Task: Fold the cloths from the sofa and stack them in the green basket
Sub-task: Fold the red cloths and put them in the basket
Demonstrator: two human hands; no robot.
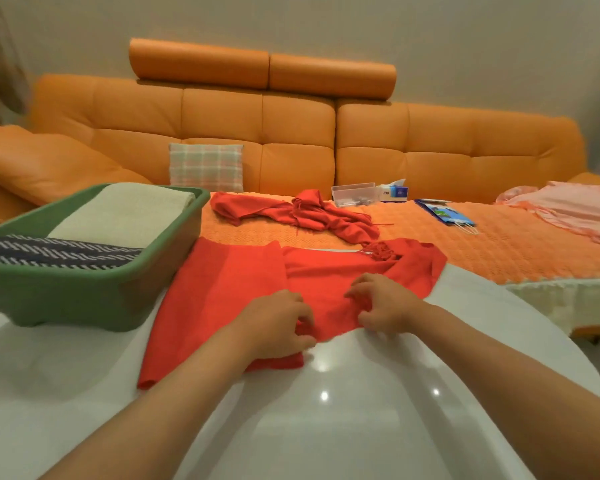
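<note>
The left hand (274, 327) and right hand (381, 306) each pinch the red cloth (222, 289) at its bunched near edge, fingers (357, 292) curled into the fabric, probably to draw it flat for a fold. It lies on the white surface (326, 427), just beside the green basket (84, 299), with bare room nearer and to the right.

Left grip (278, 323) pinching, right grip (383, 304) pinching

Your left hand (278, 323) and right hand (381, 306) both pinch the red cloth (222, 289) on the white table (326, 427), just beside the green basket (84, 292) at its left edge.
</note>
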